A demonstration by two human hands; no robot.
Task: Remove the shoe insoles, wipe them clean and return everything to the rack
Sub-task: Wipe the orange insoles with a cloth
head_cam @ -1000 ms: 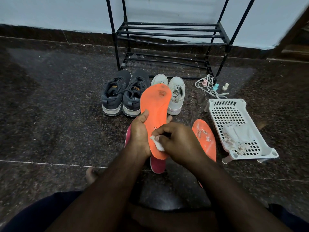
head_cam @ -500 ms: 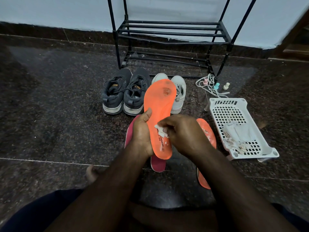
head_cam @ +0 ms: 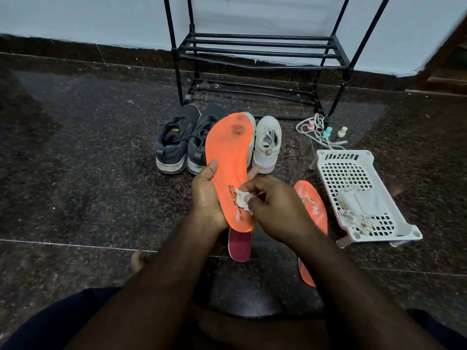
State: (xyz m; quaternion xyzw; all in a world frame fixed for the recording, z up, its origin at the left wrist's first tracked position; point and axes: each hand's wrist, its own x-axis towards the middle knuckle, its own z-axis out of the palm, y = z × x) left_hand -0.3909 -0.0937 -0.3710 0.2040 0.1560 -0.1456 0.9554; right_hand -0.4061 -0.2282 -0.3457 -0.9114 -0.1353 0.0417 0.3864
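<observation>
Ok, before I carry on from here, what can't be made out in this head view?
- Second orange insole: its middle is hidden by the right hand.
- Maroon insole: only its heel shows below the held orange insole.
- White shoes: the left one is mostly covered by the held insole.
- Rack: top cut off.

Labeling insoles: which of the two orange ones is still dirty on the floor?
The orange insole on the floor, right of the hands beside the white basket, has pale debris on it. The other orange insole is held up.
</observation>
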